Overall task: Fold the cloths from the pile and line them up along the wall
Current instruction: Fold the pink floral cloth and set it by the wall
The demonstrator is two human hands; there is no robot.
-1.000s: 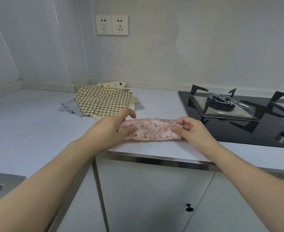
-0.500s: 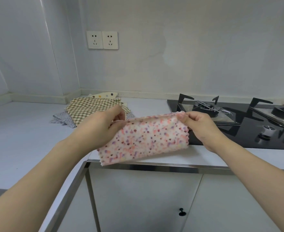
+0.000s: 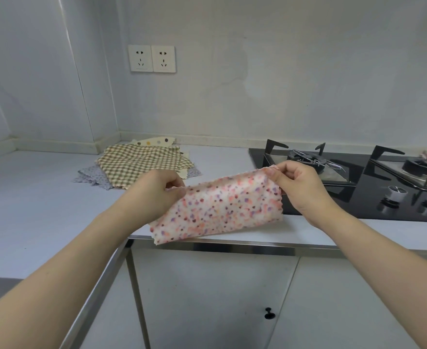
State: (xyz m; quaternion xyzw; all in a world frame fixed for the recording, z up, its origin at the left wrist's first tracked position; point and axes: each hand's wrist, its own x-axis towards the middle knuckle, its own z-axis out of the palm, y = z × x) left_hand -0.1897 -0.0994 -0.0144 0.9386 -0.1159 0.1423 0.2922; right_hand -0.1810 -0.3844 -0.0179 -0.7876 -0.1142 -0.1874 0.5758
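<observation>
Head view. Pink-and-purple speckled cloth [image 3: 217, 207] held up in the air at frame centre, folded double, hanging as a wide band, its top edge slanting up from 9 o'clock to 3 o'clock. Left hand [image 3: 154, 197] pinches the upper left corner, thumb and fingers curled onto the fabric. Right hand [image 3: 299, 187] pinches the upper right corner between thumb and forefinger, the other fingers curled behind. Lower left corner of the cloth hangs over the steel front edge of the countertop [image 3: 31, 210]; whether the bottom hem touches the surface, cannot tell. Pile of cloths [image 3: 136, 167] lies at 11 o'clock from the held cloth, well apart from it, near the wall corner: a brown gingham cloth [image 3: 141, 165] on top, a grey scallop-edged cloth [image 3: 91, 176] sticking out at the pile's 8 o'clock, a cream polka-dot cloth [image 3: 157, 141] peeking out at its 12 o'clock against the wall base. Black glass gas hob [image 3: 358, 197] set into the counter at 3 o'clock, two burners with black pan supports, two silver knobs [image 3: 393, 195] along its front. Something pinkish at the far right edge behind the second burner, too cropped to identify. Double wall socket [image 3: 152, 58] at 11 o'clock, high on the wall above the pile. White cabinet doors below the counter, a small black knob [image 3: 269, 313] at 6 o'clock. Sink corner just showing at 8 o'clock, bottom left.
</observation>
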